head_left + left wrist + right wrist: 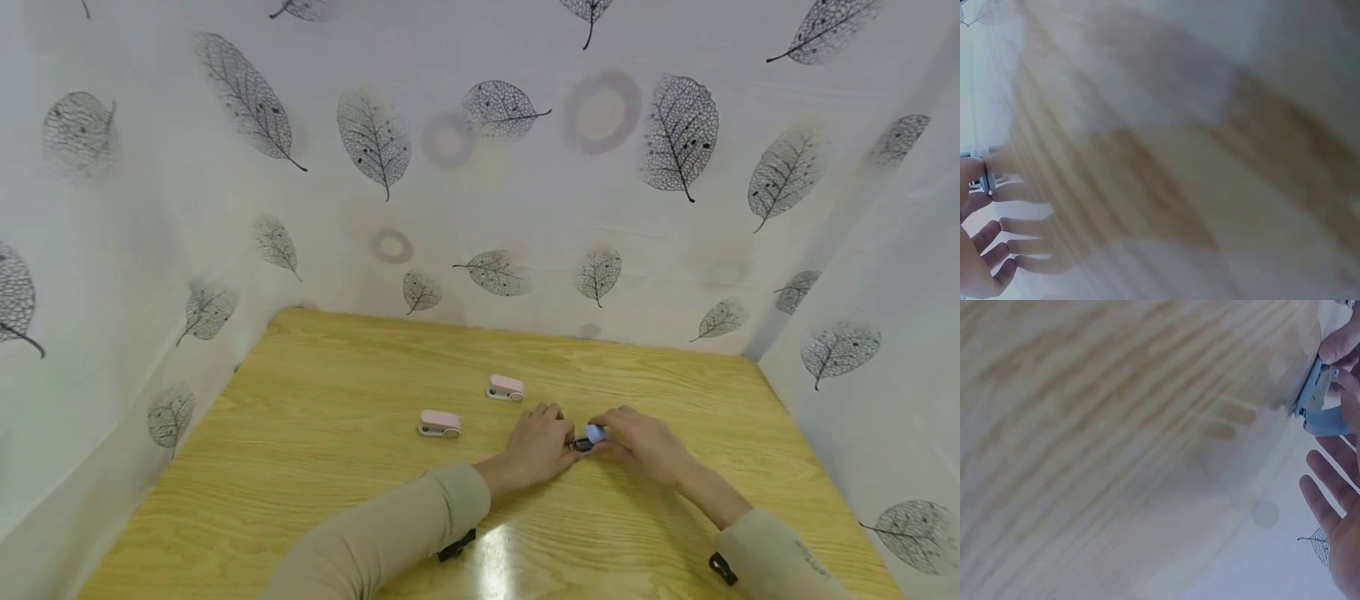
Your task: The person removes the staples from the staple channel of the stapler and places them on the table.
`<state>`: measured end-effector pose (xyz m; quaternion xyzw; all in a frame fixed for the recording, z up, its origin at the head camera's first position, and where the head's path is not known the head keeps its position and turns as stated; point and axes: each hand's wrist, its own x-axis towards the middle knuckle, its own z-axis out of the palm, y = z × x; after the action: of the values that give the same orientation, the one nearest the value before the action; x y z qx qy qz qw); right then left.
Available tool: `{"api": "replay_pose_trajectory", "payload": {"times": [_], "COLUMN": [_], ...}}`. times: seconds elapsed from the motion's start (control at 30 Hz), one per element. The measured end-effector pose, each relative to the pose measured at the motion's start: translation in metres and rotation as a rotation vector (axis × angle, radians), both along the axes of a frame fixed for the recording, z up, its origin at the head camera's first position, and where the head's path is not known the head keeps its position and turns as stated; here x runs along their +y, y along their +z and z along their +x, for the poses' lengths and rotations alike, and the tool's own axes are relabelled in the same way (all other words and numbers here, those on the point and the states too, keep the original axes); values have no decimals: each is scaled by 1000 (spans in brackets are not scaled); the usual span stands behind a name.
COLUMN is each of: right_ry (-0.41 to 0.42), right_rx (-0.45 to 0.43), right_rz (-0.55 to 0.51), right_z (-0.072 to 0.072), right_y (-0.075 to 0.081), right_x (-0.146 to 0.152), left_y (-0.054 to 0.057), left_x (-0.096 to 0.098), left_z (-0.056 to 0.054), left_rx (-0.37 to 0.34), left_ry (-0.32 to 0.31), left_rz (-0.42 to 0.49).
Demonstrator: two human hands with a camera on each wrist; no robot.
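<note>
A small blue stapler (595, 433) is held between both hands just above the table, its cover swung up from its base and a dark inner part showing. My left hand (536, 446) pinches its left end between thumb and fingers. On the other side, my right hand (645, 446) grips the blue cover end. The right wrist view shows the opened stapler (1319, 403) from the side, a thumb on its base and the right hand's outer fingers spread away. In the left wrist view the left hand (982, 256) appears at the edge, its other fingers loosely bent.
Two pink staplers lie to the left of the hands, one nearer (439, 423) and one farther back (505, 387). The wood-grain table (337, 383) is enclosed by leaf-printed curtains (525, 200) at the back and sides.
</note>
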<state>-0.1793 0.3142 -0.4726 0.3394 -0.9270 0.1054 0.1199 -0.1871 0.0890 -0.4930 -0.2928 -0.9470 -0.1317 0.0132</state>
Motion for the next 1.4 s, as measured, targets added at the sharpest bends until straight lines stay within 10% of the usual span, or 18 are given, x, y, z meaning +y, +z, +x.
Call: {"api": "replay_pose_trajectory", "payload": {"times": [0.53,1.17,1.4], "right_ry": [-134,-274,-339], "right_rx": [70,-54,-245], "right_rz": [5,-85,-249], "right_z": [-14,-10,2], "right_y": [7,13,28], "right_x": [34,38,20], "left_y": [0,1,-1], "left_x": [15,18,19], "left_z": [1,1,1], "left_rx": [69,32,31], "left_ry": [49,84,82], "left_rz": [-87,-85,-91]}}
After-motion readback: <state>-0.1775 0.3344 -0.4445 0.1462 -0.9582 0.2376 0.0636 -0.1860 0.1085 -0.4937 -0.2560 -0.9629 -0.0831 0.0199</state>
